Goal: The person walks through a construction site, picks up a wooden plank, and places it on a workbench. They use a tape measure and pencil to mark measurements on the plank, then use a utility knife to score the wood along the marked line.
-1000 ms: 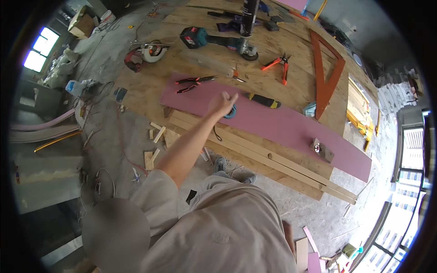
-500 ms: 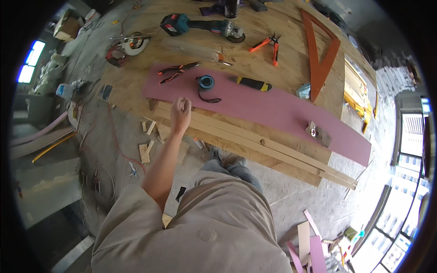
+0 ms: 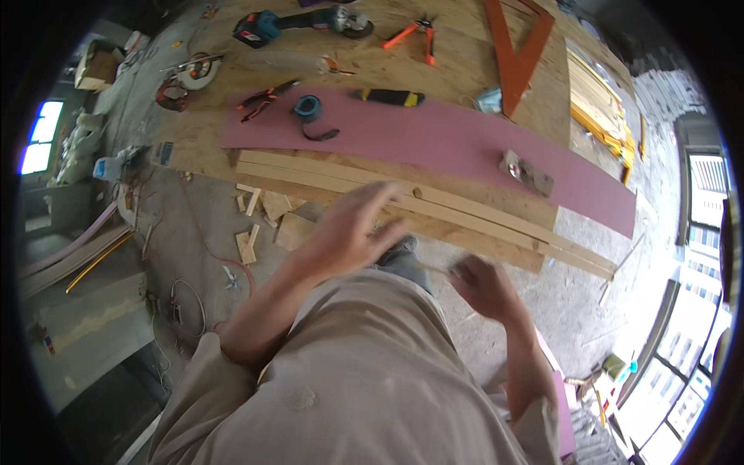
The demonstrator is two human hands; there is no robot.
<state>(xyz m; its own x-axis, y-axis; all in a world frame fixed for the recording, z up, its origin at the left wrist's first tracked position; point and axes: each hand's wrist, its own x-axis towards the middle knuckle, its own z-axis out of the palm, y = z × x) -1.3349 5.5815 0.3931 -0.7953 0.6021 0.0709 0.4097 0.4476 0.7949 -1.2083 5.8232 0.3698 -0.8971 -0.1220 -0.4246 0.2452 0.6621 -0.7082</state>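
Note:
My left hand [image 3: 349, 232] hovers over the near edge of two long pale wood strips [image 3: 325, 175], its fingers apart and nothing in them. To the right, my right hand [image 3: 490, 288] is in front of my body, near side of the strips. Its fingers are bent together and blurred; a thin pale line sticks out from them, too smeared to name. Beyond the strips lies a long pink board [image 3: 434, 143]. On it rest a blue tape measure [image 3: 308, 108], orange-and-black pliers [image 3: 267, 101], a black-and-yellow utility knife [image 3: 391, 97] and a small block-shaped tool [image 3: 527, 173].
A cordless angle grinder [image 3: 302, 27], orange-handled pincers [image 3: 418, 35] and a large orange set square [image 3: 518, 66] lie on the plywood farther back. A circular saw [image 3: 186, 81] sits at the left. Wood offcuts [image 3: 246, 244] and a cord [image 3: 205, 240] are on the floor.
My left hand has moved right and nearer, from closed fingers at the strips' left end to spread fingers. My right hand has come into view. The whole view has shifted.

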